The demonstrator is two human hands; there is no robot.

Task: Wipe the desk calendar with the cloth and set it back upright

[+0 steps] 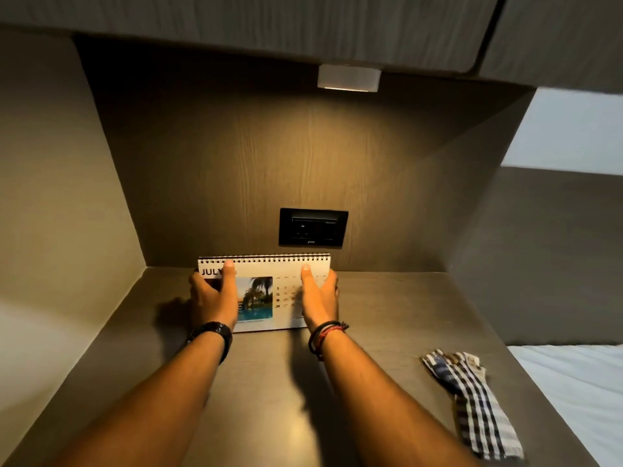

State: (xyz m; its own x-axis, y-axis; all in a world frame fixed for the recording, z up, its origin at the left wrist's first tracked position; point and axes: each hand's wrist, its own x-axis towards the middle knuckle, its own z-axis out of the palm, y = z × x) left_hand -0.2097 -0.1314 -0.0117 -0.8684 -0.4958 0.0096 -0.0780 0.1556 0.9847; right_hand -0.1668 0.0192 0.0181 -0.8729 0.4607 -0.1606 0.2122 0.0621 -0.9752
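A white spiral-bound desk calendar (269, 291) showing JULY and a pool photo stands upright near the back of the desk. My left hand (212, 296) grips its left end, thumb on the front face and fingers behind. My right hand (318, 296) grips its right end the same way. A checked cloth (472, 399), blue, white and dark, lies crumpled on the desk at the right, apart from both hands.
The grey-brown desk (269, 382) sits in an alcove with side panels left and right. A black socket plate (313, 227) is on the back wall just above the calendar. A small lamp (348, 78) hangs under the overhead cabinet. A white bed (580, 382) lies at right.
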